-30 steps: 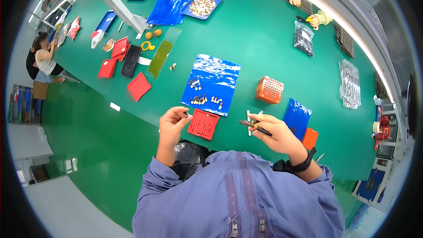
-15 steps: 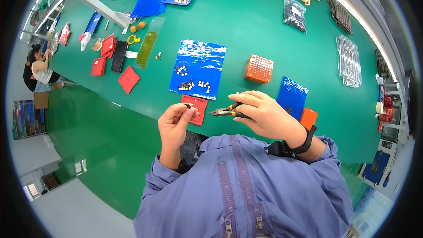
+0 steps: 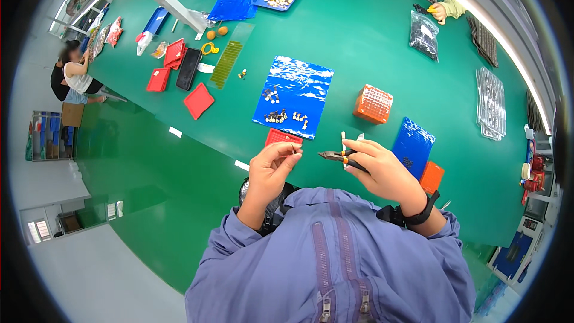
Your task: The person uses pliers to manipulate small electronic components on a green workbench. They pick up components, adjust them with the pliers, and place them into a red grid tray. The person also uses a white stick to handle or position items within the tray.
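My left hand (image 3: 269, 172) pinches a small, thin dark piece (image 3: 295, 149) between thumb and fingertips; its kind is too small to make out. Behind those fingers lies a red perforated tray (image 3: 281, 137), partly covered by the hand. In my right hand (image 3: 382, 170) are cutting pliers (image 3: 336, 156) with black and orange handles, their jaws pointing at the left hand but apart from it. Just beyond, several small brown-and-white parts (image 3: 276, 116) lie grouped on a shiny blue sheet (image 3: 299, 84). A white stick-like item (image 3: 343, 137) shows beside the pliers.
An orange block with a gridded top (image 3: 373, 104) stands right of the sheet. Farther right are another blue sheet (image 3: 417, 140) with dark bits and an orange box (image 3: 431, 176). Red trays (image 3: 199, 101) lie left. Another person's hands (image 3: 438, 12) work near a bag (image 3: 424, 36) at the far right.
The view has shifted, so the table's things appear farther right. My left hand has moved over the red tray, hiding more of it, and the pinched piece now looks thinner. The pliers stay held.
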Tool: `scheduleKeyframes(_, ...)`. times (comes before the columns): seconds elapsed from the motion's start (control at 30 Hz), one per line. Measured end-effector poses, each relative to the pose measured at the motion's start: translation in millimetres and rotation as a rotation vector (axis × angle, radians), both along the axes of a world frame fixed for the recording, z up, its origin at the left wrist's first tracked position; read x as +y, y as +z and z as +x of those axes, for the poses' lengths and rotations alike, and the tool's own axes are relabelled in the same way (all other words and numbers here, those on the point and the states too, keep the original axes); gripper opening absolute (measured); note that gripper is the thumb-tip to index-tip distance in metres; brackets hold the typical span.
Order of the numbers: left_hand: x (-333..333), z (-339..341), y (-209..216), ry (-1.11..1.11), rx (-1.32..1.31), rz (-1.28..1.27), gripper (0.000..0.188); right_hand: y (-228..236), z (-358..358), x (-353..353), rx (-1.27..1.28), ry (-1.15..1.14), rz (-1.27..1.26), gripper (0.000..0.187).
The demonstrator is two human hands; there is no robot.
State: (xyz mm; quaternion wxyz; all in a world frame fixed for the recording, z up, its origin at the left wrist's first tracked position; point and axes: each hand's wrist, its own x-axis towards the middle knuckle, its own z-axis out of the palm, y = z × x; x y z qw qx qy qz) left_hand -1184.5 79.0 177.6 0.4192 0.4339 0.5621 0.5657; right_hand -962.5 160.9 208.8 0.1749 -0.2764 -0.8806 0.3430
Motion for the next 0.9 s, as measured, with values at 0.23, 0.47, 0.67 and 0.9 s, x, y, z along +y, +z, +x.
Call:
scheduleKeyframes(0.23,-6,-4,9,-0.046,-0.062,-0.020,0.018,14,-3,2,-0.045,0.037,0.145,0.015)
scheduleKeyframes(0.47,-12,2,23,-0.055,0.152,0.182,0.025,33,-7,1,-0.036,0.091,0.316,0.014)
scheduleKeyframes(0.67,-17,4,28,-0.080,0.119,0.218,0.028,40,-9,-2,-0.098,0.130,0.484,0.016)
scheduleKeyframes(0.9,-22,4,26,-0.067,0.121,0.197,0.027,39,-8,-4,-0.141,0.120,0.541,0.016)
